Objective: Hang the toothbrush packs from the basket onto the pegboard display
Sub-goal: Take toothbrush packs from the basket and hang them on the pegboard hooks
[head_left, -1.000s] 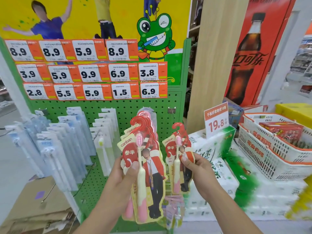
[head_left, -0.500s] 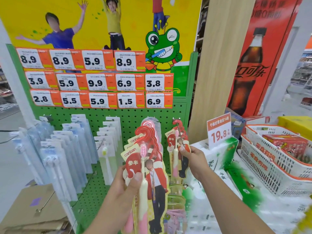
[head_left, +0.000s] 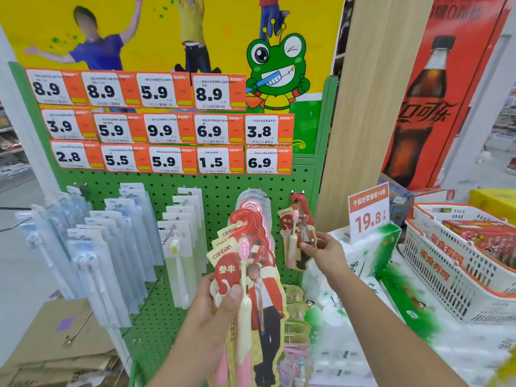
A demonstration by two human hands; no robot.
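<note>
- Your left hand [head_left: 220, 303] grips a fan of toothbrush packs [head_left: 251, 275]: red and cream cards, white "canban" lettering, a pink-headed brush on top.
- Your right hand [head_left: 324, 251] pinches a single pack [head_left: 296, 233], the same red and cream.
- The pegboard [head_left: 220, 188] is bright green, dotted with dark holes.
- Price tags [head_left: 212, 92] show black numbers on white with orange ends.
- The poster [head_left: 167, 29] is yellow, with a green frog [head_left: 275, 68].
- The basket [head_left: 446, 275] is white lattice, orange-rimmed.
- Pale blue packs [head_left: 92, 247] hang on the left.
</note>
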